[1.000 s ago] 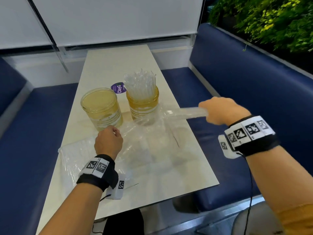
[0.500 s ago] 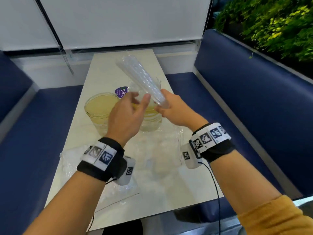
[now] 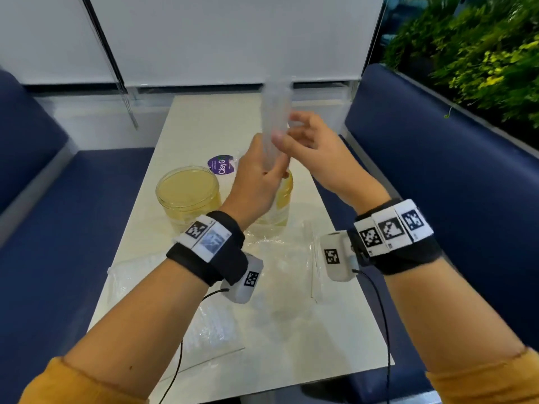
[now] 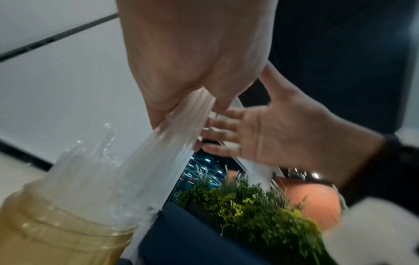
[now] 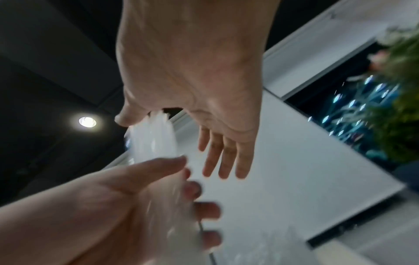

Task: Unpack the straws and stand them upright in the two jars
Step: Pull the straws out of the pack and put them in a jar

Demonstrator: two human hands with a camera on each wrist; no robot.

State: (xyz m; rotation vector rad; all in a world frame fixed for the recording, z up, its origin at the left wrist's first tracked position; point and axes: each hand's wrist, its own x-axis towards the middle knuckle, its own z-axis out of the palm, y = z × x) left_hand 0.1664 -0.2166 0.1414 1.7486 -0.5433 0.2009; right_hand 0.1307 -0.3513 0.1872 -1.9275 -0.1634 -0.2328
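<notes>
A bundle of clear straws (image 3: 275, 112) stands almost upright above the right amber jar (image 3: 288, 186). My left hand (image 3: 262, 170) grips the bundle's lower part, with the fingers wrapped round it (image 4: 183, 125). My right hand (image 3: 294, 132) is beside the bundle higher up, fingers straight and spread (image 5: 222, 157), thumb touching the straws (image 5: 154, 136). The right jar (image 4: 56, 224) holds several clear straws (image 4: 90, 170) and is mostly hidden behind my left hand in the head view. The left amber jar (image 3: 188, 193) stands empty.
Crumpled clear plastic wrapping (image 3: 280, 258) lies on the white table (image 3: 335, 345) in front of the jars, and more wrapping (image 3: 131, 275) lies at the left edge. A purple round label (image 3: 218, 166) lies behind the jars. Blue benches (image 3: 437, 170) flank the table.
The bundle has swung from a tilt to nearly upright over the right jar. My left hand has taken hold of it low down. My right hand has let go and spread its fingers.
</notes>
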